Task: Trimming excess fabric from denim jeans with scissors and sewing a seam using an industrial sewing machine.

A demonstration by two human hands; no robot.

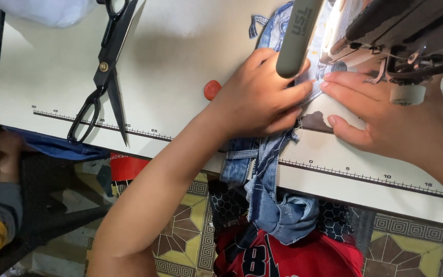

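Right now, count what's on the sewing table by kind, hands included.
Hands: 2, left and right
Scissors: 1
Denim piece: 1
Orange disc: 1
Sewing machine: 1
Total: 6

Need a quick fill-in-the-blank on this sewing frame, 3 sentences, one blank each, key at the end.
1. Both hands, the left hand and the right hand, press flat on a piece of blue ____ fabric under the sewing machine.
2. The black ____ lie on the white table, apart from both hands.
3. The small round object beside the left hand is ____ in colour.

Missing words: denim; scissors; red
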